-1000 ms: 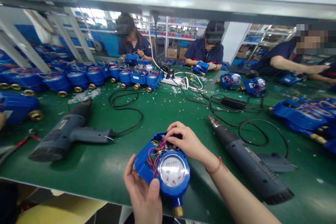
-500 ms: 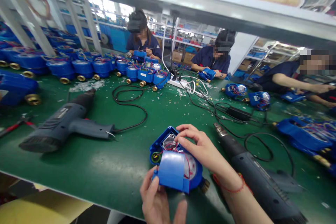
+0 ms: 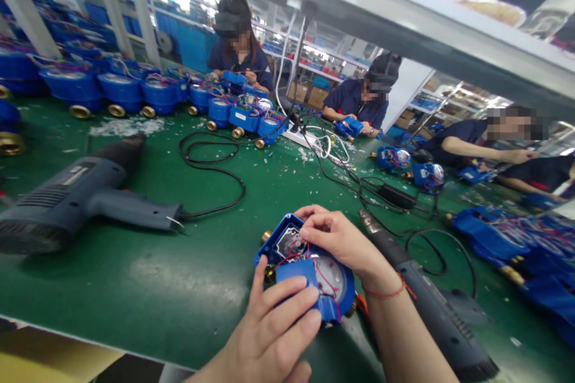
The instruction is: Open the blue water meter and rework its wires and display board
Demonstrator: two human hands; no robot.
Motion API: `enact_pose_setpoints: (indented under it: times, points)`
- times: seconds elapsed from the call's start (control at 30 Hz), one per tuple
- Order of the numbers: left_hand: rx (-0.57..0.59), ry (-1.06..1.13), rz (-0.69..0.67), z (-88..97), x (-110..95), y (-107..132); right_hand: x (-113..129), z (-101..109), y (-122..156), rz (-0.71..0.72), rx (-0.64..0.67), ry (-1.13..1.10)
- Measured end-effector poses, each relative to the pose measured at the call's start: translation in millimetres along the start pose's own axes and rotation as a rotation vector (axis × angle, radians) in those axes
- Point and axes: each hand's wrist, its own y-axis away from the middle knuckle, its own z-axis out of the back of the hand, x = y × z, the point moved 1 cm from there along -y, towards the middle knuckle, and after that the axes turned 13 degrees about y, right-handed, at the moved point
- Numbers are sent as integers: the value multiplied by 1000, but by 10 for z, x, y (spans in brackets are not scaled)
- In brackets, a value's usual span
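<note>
Green counter [image 3: 179, 293] strewn with pale scraps [image 3: 130, 127], notably toward 10 o'clock, where a row of further meters [image 3: 158, 96] stands. Near 6 o'clock of the view lies an open blue meter [image 3: 331, 278], its red wires [image 3: 294, 248] exposed. Left hand [image 3: 274, 332]: fingers spread across its blue cover [image 3: 294, 272]. Right hand [image 3: 335, 236]: thumb and forefinger drawn together at the wires; whether one is pinched cannot be told. Grey heat gun [image 3: 58, 203] at 9 o'clock; second heat gun [image 3: 433, 305] at 4 o'clock.
</note>
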Motion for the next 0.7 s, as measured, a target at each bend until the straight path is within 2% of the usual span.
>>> enact_pose_setpoints:
  times: [0.1,0.17,0.2,0.23,0.27,0.33,0.43,0.5,0.7]
  points:
    - [49,184,-15,168,97,-212,-36,30,-9,-9,15,-5]
    - [22,221,23,291,225,-406,-59,40,-10,-20,6,-15]
    - [-94,147,129,351,307,-513,-68,40,-7,-24,-1,-27]
    - [-107,55,260,390,389,-620,-76,37,-2,-27,-7,-40]
    - [-55,-5,389,408,467,-719,-81,32,5,-28,-13,-53]
    - [161,16,587,396,598,-872,-82,19,22,-26,-21,-71]
    - [420,186,726,323,722,-960,-72,1,46,-20,-33,-83]
    - [466,284,752,282,771,-954,-71,-4,56,-25,-47,-87]
    - [428,422,798,238,844,-917,-103,5,93,-50,-148,-38]
